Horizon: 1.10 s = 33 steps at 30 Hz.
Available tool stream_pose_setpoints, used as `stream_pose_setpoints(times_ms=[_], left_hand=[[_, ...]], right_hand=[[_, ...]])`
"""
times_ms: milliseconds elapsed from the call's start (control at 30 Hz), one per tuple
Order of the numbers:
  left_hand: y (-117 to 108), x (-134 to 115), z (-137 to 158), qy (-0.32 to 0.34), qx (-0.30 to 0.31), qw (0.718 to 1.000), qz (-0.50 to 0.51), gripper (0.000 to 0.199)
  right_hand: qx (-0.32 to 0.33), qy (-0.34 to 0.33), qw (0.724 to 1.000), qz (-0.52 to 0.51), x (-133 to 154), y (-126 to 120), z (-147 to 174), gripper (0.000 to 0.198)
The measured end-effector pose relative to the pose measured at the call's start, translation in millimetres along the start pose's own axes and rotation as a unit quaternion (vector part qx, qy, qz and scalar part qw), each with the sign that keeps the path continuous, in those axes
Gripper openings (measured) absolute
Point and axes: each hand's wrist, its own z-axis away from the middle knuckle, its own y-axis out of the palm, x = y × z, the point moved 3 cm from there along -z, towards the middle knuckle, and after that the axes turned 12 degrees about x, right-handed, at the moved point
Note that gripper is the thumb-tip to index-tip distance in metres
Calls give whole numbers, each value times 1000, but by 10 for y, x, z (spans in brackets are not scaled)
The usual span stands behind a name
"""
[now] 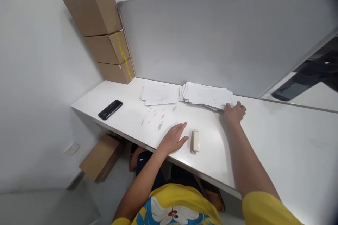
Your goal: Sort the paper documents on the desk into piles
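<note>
My left hand point(173, 139) is at the near part of the white desk, fingers stretched and thumb apart, holding nothing. Just right of its thumb lies a cream stapler point(195, 141). My right hand point(234, 113) reaches to the near right corner of a thick, uneven stack of paper point(207, 95). Its thumb is at the sheets' edge, while the other fingers are spread and slightly bent to the right of the stack. A thinner pile of printed sheets point(160, 94) lies left of the stack, at the back of the desk.
A black phone point(110, 109) lies on the desk point(126, 119) at left. Three cardboard boxes point(105, 28) are stacked at the back left corner. A grey partition point(200, 38) runs along the back. Another box point(101, 158) is below the desk. Grey marks point(160, 125) dot the desktop.
</note>
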Motion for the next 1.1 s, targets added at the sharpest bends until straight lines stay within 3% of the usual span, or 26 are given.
stream_pose_setpoints(times_ms=[67,133,267,400,533,733,867,1033,1100], left_hand=[[-28,24,11,-8,-26,999,17,57],[-113,93,-26,-34,-70,997,13,53],[-510,428,-285,-128,-132,979,-87,57],[-1083,958,-595,-232,-116,944,-206,64],[-1404,1371,-774,-249,-76,934,-244,57],[-1321,1540,-768,-220,-64,939,-256,51],[-1277,1520,-795,-180,-51,947,-263,56],[-1348,1619,-925,-290,-83,919,-253,68],[-1327,1645,-951,-293,-67,920,-252,68]], right_hand=[[8,3,1000,-2,-32,69,152,70],[36,-46,998,5,29,97,325,69],[82,-129,987,51,201,90,566,65],[78,-113,987,78,208,95,568,70],[56,-74,994,57,124,126,455,72],[59,-52,995,63,72,168,412,72],[58,-85,991,86,170,160,493,71],[81,-95,987,101,201,192,444,74],[85,-89,988,91,168,204,400,76]])
